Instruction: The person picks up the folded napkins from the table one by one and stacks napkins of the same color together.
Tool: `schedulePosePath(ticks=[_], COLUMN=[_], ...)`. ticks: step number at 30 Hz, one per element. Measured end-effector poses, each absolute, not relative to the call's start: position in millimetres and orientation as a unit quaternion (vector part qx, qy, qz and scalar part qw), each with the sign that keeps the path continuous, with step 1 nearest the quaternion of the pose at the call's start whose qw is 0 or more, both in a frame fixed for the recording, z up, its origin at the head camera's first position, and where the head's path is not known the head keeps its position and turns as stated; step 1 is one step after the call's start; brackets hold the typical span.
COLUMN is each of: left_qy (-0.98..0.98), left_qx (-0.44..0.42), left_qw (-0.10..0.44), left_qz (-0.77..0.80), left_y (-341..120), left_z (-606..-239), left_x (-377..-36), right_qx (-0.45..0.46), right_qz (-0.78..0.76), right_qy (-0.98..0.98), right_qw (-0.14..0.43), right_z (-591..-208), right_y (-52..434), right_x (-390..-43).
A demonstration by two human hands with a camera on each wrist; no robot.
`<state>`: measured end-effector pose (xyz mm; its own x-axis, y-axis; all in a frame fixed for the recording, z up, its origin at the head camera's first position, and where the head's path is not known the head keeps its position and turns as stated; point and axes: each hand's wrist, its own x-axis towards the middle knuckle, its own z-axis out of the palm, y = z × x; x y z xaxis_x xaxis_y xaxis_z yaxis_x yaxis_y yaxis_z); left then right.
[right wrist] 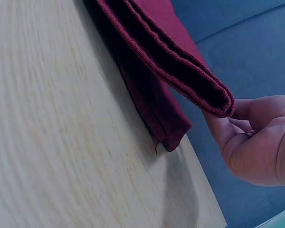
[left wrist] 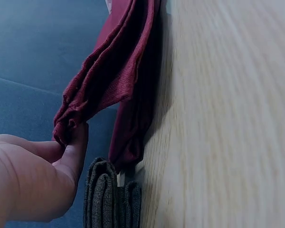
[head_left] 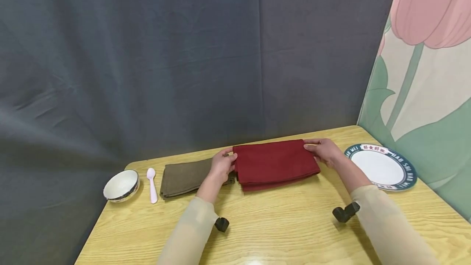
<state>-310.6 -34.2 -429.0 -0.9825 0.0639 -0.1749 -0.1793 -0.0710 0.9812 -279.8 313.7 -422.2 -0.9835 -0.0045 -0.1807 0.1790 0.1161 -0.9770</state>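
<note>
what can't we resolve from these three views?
- Head view: fingertips of the left hand and right hand are hidden by the red cloth.
- Head view: the brown cloth has its right end covered by the left hand and the red cloth.
- Head view: rim lettering on the plate is too small to read fully.
- Wrist views: bowl and spoon are out of frame.

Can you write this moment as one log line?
left hand: pinches red cloth | right hand: pinches red cloth | brown cloth: beside it
</note>
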Motion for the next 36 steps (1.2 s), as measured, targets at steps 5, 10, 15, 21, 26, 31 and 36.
schedulePosePath(ticks=[5,10,15,21,26,31,36], left_qy=[0.682,0.687,0.688,0.703,0.711,0.693,0.686], left_qx=[-0.046,-0.043,-0.016,-0.001,0.005,0.015,0.033], left_qw=[0.087,0.090,0.115,0.130,0.127,0.116,0.094], left_qz=[0.725,0.720,0.717,0.699,0.692,0.712,0.721], left_y=[-31,-30,-31,-34,-38,-44,-51], left_z=[-430,-434,-435,-435,-433,-431,-429], left_x=[-319,-324,-326,-327,-326,-326,-325], right_qx=[0.065,0.067,0.065,0.062,0.059,0.050,0.040], right_qz=[-0.658,-0.662,-0.655,-0.634,-0.601,-0.580,-0.585], right_qy=[0.747,0.742,0.748,0.766,0.792,0.811,0.810], right_qw=[0.075,0.079,0.079,0.084,0.089,0.057,0.009], right_z=[-423,-427,-430,-426,-420,-412,-404], right_y=[316,316,317,318,318,314,307], right_x=[-286,-291,-294,-294,-292,-289,-287])
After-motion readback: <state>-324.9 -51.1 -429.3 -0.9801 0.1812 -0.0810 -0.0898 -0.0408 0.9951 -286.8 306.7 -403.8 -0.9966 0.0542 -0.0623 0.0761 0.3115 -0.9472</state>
